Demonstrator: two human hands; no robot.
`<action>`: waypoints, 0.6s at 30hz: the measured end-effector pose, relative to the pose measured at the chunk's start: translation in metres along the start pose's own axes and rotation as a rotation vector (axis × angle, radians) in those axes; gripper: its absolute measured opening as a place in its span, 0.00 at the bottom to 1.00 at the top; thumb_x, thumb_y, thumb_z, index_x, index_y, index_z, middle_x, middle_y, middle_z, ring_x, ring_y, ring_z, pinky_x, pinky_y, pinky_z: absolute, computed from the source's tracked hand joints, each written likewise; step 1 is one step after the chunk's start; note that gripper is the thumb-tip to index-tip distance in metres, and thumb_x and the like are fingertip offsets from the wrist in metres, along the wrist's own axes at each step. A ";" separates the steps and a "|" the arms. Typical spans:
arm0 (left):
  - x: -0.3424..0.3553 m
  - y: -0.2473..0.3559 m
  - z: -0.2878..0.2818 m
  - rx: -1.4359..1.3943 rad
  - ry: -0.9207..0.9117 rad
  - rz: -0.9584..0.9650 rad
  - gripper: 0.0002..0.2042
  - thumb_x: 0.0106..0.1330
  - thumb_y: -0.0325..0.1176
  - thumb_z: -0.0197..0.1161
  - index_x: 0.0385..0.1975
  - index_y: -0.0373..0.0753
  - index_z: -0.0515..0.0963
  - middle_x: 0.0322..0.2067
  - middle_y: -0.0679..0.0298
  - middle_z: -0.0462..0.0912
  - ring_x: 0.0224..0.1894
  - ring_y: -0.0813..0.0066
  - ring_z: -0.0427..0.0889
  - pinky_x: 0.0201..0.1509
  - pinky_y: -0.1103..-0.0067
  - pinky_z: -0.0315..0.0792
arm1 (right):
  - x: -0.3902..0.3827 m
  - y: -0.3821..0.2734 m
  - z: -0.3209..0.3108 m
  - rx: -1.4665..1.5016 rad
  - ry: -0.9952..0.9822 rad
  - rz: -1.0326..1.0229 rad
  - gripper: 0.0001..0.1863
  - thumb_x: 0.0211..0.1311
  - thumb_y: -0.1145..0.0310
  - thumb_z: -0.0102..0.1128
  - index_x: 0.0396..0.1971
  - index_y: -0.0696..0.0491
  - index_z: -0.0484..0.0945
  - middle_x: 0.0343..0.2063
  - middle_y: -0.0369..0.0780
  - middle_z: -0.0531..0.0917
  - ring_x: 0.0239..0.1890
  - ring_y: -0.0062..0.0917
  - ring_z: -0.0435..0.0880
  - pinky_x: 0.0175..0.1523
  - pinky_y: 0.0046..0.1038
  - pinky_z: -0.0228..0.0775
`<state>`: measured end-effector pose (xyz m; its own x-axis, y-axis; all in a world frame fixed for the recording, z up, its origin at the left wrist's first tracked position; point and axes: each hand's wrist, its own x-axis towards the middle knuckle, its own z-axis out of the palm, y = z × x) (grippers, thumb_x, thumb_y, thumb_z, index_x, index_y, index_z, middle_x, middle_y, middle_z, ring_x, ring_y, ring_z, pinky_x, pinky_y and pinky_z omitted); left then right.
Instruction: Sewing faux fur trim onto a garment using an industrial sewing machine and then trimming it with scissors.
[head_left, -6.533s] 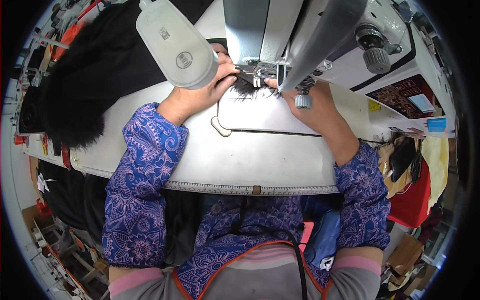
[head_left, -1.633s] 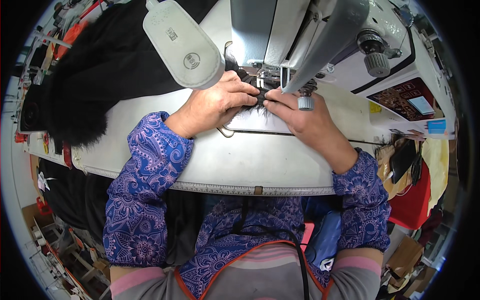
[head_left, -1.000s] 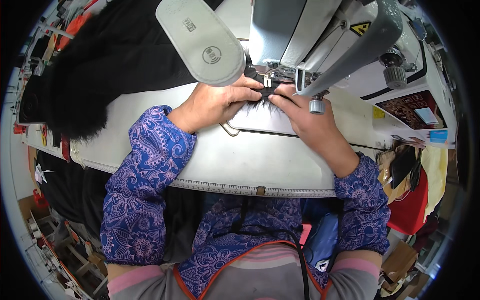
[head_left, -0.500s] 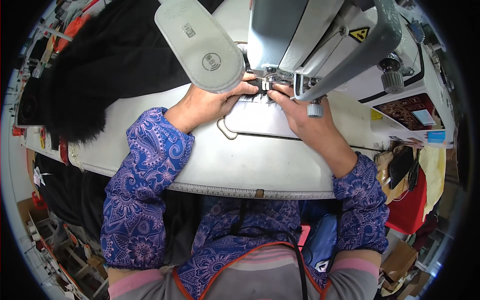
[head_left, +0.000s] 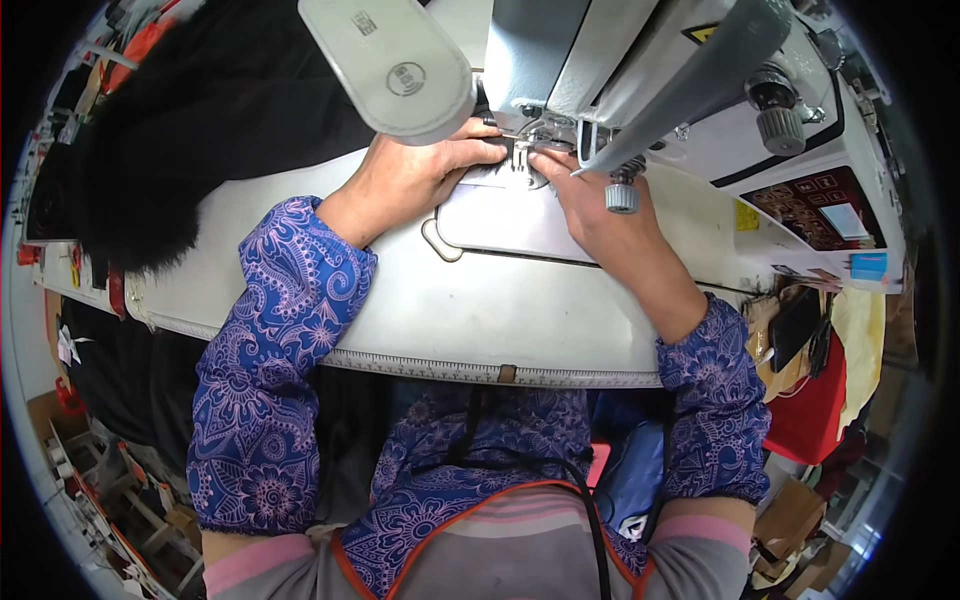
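I note a white table (head_left: pixel 480 310) before me, brightly lit. Brown cardboard (head_left: pixel 790 515) sits low at right; clutter (head_left: pixel 160 535) fills the lower left.

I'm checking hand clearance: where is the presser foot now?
In the head view, the presser foot is above and slightly right of centre, on the sewing machine, between the left hand and right hand.

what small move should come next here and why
Probably ease the right grip slightly outward while the left grip steadies the black furry piece: both grips reach in close to the presser foot, one on each side.
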<state>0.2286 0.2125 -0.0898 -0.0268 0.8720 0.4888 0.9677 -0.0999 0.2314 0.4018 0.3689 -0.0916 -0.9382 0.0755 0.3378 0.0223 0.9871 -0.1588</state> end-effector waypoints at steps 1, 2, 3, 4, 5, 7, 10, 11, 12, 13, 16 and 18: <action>0.001 0.001 -0.001 -0.002 0.001 0.000 0.13 0.49 0.22 0.65 0.35 0.43 0.82 0.38 0.66 0.81 0.39 0.65 0.79 0.42 0.73 0.74 | 0.000 0.001 0.000 -0.001 -0.001 0.001 0.18 0.48 0.82 0.54 0.41 0.52 0.78 0.42 0.37 0.80 0.40 0.33 0.80 0.42 0.31 0.72; 0.002 0.003 -0.001 -0.010 0.001 -0.010 0.13 0.49 0.23 0.65 0.35 0.43 0.82 0.36 0.66 0.80 0.39 0.65 0.79 0.42 0.73 0.74 | -0.001 0.001 0.001 -0.024 -0.010 -0.001 0.18 0.49 0.81 0.53 0.41 0.52 0.78 0.42 0.38 0.80 0.40 0.33 0.80 0.43 0.32 0.72; 0.002 0.004 -0.003 -0.014 0.001 -0.023 0.13 0.49 0.23 0.65 0.36 0.43 0.82 0.35 0.66 0.80 0.38 0.65 0.79 0.42 0.73 0.74 | -0.001 0.001 0.000 -0.043 -0.018 -0.006 0.17 0.50 0.81 0.53 0.42 0.52 0.78 0.42 0.38 0.80 0.40 0.33 0.79 0.43 0.32 0.72; 0.000 0.004 -0.003 -0.012 0.000 -0.025 0.13 0.49 0.23 0.65 0.36 0.43 0.82 0.35 0.66 0.80 0.38 0.65 0.79 0.42 0.73 0.74 | -0.001 0.001 0.000 -0.041 -0.018 -0.008 0.17 0.50 0.81 0.53 0.42 0.52 0.78 0.42 0.38 0.80 0.40 0.33 0.79 0.43 0.32 0.72; -0.002 0.003 -0.003 -0.033 -0.002 -0.029 0.12 0.50 0.23 0.65 0.36 0.43 0.82 0.34 0.66 0.80 0.38 0.66 0.79 0.42 0.73 0.74 | -0.001 0.001 -0.001 -0.017 -0.005 -0.030 0.17 0.50 0.81 0.53 0.42 0.52 0.78 0.42 0.39 0.80 0.41 0.33 0.79 0.43 0.33 0.72; -0.003 0.001 0.001 -0.057 -0.004 -0.031 0.12 0.50 0.23 0.64 0.36 0.43 0.82 0.33 0.66 0.79 0.38 0.66 0.79 0.42 0.72 0.74 | -0.002 0.002 -0.002 0.006 0.007 -0.051 0.17 0.50 0.80 0.53 0.42 0.52 0.78 0.42 0.39 0.80 0.41 0.33 0.79 0.44 0.33 0.71; -0.003 -0.001 0.003 -0.074 0.052 0.005 0.12 0.47 0.23 0.66 0.33 0.44 0.81 0.33 0.67 0.81 0.33 0.68 0.76 0.38 0.76 0.67 | -0.001 0.003 0.001 0.055 0.006 -0.025 0.16 0.52 0.80 0.52 0.42 0.53 0.77 0.42 0.40 0.80 0.43 0.35 0.78 0.45 0.34 0.70; -0.004 -0.001 0.002 -0.079 0.068 -0.007 0.13 0.47 0.23 0.66 0.34 0.45 0.81 0.33 0.67 0.81 0.34 0.68 0.75 0.38 0.76 0.66 | -0.001 0.004 0.004 0.105 -0.015 0.024 0.16 0.53 0.80 0.52 0.43 0.53 0.77 0.42 0.41 0.80 0.43 0.36 0.78 0.47 0.34 0.70; -0.004 -0.001 0.002 -0.082 0.089 -0.016 0.14 0.48 0.23 0.66 0.36 0.46 0.80 0.33 0.68 0.81 0.34 0.68 0.75 0.39 0.76 0.66 | -0.001 0.006 0.005 0.151 -0.034 0.069 0.16 0.54 0.80 0.52 0.43 0.53 0.76 0.42 0.42 0.80 0.44 0.37 0.78 0.48 0.34 0.69; -0.003 -0.002 0.001 -0.077 0.060 -0.034 0.15 0.49 0.24 0.66 0.38 0.46 0.79 0.33 0.68 0.81 0.36 0.68 0.74 0.40 0.76 0.66 | -0.002 0.007 0.006 0.153 -0.028 0.056 0.16 0.54 0.80 0.52 0.43 0.53 0.76 0.42 0.42 0.80 0.44 0.37 0.78 0.48 0.34 0.69; 0.002 -0.002 0.005 -0.126 0.186 0.010 0.13 0.49 0.26 0.67 0.37 0.43 0.79 0.32 0.67 0.80 0.37 0.67 0.73 0.41 0.74 0.69 | -0.007 0.014 0.013 0.238 -0.070 0.240 0.15 0.56 0.77 0.53 0.45 0.51 0.75 0.41 0.45 0.80 0.44 0.37 0.78 0.49 0.34 0.68; 0.001 0.000 -0.001 -0.055 0.138 -0.037 0.11 0.47 0.26 0.65 0.32 0.42 0.80 0.37 0.64 0.79 0.42 0.64 0.76 0.44 0.69 0.70 | -0.007 0.017 0.007 0.185 -0.065 0.169 0.15 0.57 0.76 0.53 0.45 0.51 0.75 0.40 0.44 0.80 0.43 0.37 0.78 0.48 0.34 0.68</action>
<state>0.2279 0.2128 -0.0882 -0.0999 0.8016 0.5895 0.9503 -0.0987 0.2953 0.4067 0.3838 -0.1030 -0.9469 0.2217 0.2329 0.1222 0.9181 -0.3771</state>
